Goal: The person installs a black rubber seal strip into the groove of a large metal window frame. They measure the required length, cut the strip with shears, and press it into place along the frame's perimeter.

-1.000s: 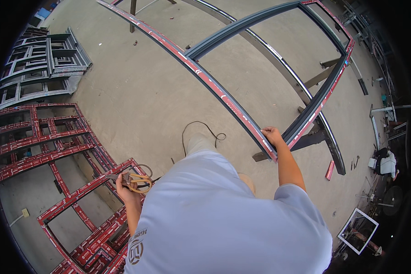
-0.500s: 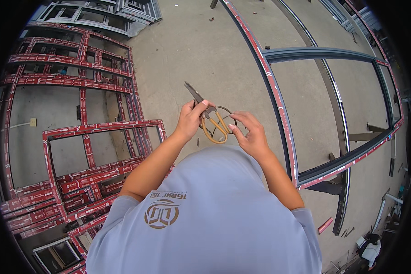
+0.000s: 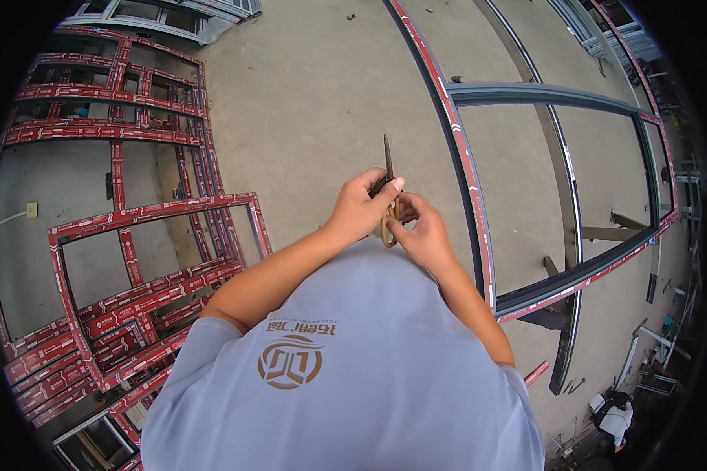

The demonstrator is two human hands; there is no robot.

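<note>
A pair of scissors (image 3: 389,155) with dark blades and yellow handles stands edge-on in front of my chest, its tip pointing away from me. My left hand (image 3: 361,208) grips it around the pivot, the thumb lying on top. Close beside, my right hand (image 3: 423,231) is closed with bent fingers at the yellow handle loops. The fingers cover much of the handles. The dark cord seen earlier with the scissors is mostly hidden now.
Red-taped window frames (image 3: 153,208) are stacked at my left. To the right, a large dark frame (image 3: 546,94) with red tape rests on a metal rail (image 3: 562,157). Tools lie on the concrete floor (image 3: 314,94) at lower right, near a person (image 3: 617,420).
The scissors have turned from slanting left to pointing straight ahead, edge-on. Both hands have drawn together, and my right hand has closed onto the handles. The view has shifted slightly.
</note>
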